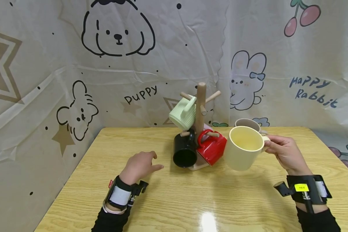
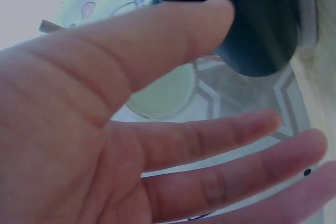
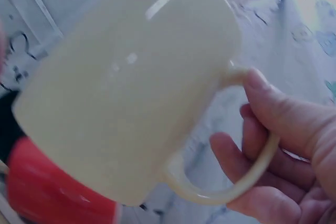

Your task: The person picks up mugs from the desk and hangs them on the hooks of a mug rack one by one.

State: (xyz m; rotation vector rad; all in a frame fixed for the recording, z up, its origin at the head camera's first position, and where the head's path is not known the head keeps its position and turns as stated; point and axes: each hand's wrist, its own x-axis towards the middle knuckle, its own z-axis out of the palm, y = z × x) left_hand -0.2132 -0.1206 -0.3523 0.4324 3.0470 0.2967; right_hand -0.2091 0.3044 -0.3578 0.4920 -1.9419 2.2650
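Note:
My right hand (image 1: 285, 153) grips the handle of a pale yellow mug (image 1: 242, 151), held upright to the right of a wooden mug rack (image 1: 201, 106). The right wrist view shows fingers curled through that handle, the yellow mug (image 3: 131, 87) filling much of the picture. On the rack hang a light green ribbed mug (image 1: 184, 114) at upper left, a black mug (image 1: 184, 151) below it and a red mug (image 1: 213, 149) at lower right. Left of the rack, my left hand (image 1: 139, 166) hovers with fingers relaxed and nothing in them; in the left wrist view the black mug (image 2: 262, 30) lies beyond the thumb.
A greyish mug (image 1: 247, 122) stands behind the yellow one, partly hidden. A pinkish thing (image 1: 207, 127) shows behind the rack post. Bare wooden pegs (image 1: 213, 96) stick out near the rack's top. The wooden table (image 1: 174, 199) meets a printed cloth backdrop (image 1: 185, 64).

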